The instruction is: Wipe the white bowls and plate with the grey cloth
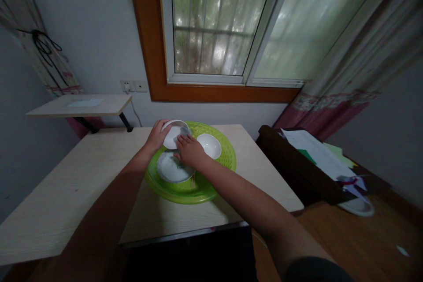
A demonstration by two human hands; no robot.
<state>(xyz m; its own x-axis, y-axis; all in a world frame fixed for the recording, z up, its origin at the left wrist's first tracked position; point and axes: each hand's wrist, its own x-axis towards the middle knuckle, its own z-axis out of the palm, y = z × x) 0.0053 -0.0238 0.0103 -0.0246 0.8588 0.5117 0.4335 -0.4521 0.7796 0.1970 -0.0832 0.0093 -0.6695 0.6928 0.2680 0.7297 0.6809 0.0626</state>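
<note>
A white bowl (172, 137) is tilted toward me over the back left of a round green plastic basket (228, 158). My left hand (157, 135) grips its left rim. At the bowl's right near side lies my right hand (190, 150), its fingers over the rim and the thumb lower down, partly hidden. Just below is a larger white dish (172, 168) with a grey-green pattern, lying in the basket. A second white bowl (210, 145) sits upright on the right. Chopsticks (193, 180) show their ends beside the larger dish.
The basket rests on a pale wooden table (89, 180), near its back edge. A small raised shelf (82, 105) on black legs stands at the back left. Right of the table is a dark brown piece of furniture (291, 167) with papers (319, 154) on it. A window (214, 22) is behind.
</note>
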